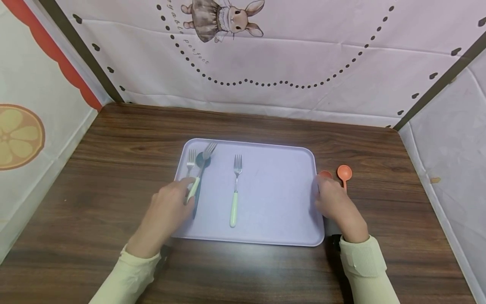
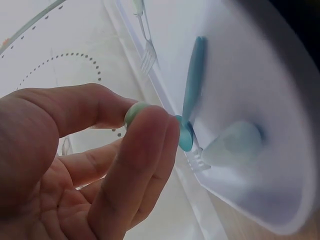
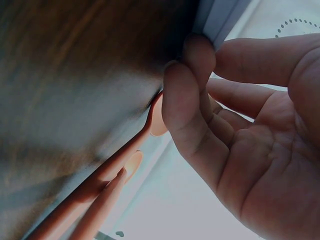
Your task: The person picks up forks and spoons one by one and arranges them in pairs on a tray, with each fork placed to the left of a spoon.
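Your left hand (image 1: 170, 207) is pinching a fork (image 1: 194, 189) over the left part of the tray (image 1: 281, 198); your right hand (image 1: 334, 202) is gripping its right rim. You are apparently arranging cutlery, the next move probably calling for setting the fork down.

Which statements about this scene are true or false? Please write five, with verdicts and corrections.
The left hand pinches a metal fork with a pale green handle. True.
A teal long-handled spoon lies on the lavender rectangular tray. True.
The right hand holds a fork. False: it pinches the tray's rim.
An orange round-bowled spoon lies on the brown wood-grain table. True.
The metal fork lying apart on the tray has a red handle. False: it is pale green.
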`<state>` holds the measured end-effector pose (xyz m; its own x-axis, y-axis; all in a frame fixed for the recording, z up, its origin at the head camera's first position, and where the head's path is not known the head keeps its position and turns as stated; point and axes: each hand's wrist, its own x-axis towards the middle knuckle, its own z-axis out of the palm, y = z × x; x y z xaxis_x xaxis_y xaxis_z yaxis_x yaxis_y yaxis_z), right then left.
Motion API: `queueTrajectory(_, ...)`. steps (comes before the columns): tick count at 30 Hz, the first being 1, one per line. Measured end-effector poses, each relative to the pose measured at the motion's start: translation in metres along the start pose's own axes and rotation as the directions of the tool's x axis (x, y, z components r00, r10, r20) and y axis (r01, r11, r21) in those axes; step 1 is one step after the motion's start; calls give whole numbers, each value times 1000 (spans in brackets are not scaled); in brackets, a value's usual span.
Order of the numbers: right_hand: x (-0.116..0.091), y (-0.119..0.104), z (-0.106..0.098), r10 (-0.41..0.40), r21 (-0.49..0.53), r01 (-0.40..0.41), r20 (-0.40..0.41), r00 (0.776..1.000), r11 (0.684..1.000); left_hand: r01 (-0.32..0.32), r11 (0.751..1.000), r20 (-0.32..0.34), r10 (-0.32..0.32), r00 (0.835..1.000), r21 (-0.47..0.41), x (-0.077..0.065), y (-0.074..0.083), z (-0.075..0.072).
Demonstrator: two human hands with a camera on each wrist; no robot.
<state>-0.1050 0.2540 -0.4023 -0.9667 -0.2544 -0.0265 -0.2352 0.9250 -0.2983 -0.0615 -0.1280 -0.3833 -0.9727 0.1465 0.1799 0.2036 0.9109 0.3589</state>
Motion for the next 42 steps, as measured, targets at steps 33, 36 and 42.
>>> queueTrajectory(33,0,-1,-1,-1,-12,1,5,1000,1000,-21,999,31,22,999,-32,4,25,6)
queueTrajectory(36,0,-1,0,-4,-13,4,-2,1000,1000,-30,999,28,31,999,-32,4,28,7)
queueTrajectory(42,0,0,0,-3,-8,3,-3,1000,1000,-52,998,17,53,998,-42,4,36,11)
